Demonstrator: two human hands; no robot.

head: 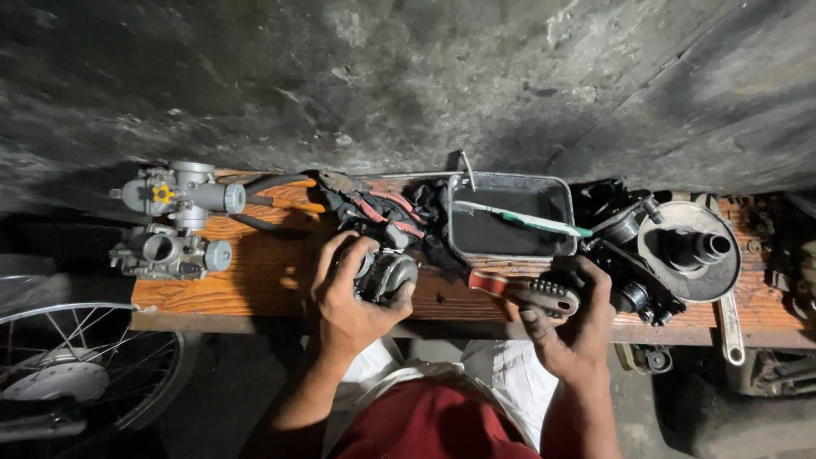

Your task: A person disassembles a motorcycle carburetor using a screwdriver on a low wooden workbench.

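Red cloth (433, 425) over the person's lap sits closest, at 6 o'clock, with pale fabric beside it. From there both forearms reach up to a worn orange-brown wooden worktop (255, 280), its grain scuffed and oil-stained.

Left hand (348, 293): its grip is curled tight around a rounded grey metal part (387, 276), dull and greasy, held just over the worktop's near edge, slightly left of centre. Right hand (574, 327), blackened with grime, has its fingers wrapped around a screwdriver handle (527, 291), red and grey with knobbly black studs, lying at 4 o'clock from the metal part.

At 12 o'clock from the screwdriver sits a rectangular metal tray (510, 191) with rounded corners, holding dark liquid; a toothbrush (523, 219), white and green, lies slantwise across it. Left of the tray is a heap of black rags and red-handled pliers (387, 212).

At 9 o'clock, two cast-aluminium carburettors (174, 225) stand one behind the other, the farther one carrying a small yellow star-shaped knob. At 3 o'clock, a round steel clutch plate (693, 246) with a stepped hub rests among black parts. A spoked wheel (76, 365) shows at 8 o'clock, below the worktop. Behind everything rises a rough, soot-dark wall (425, 76).
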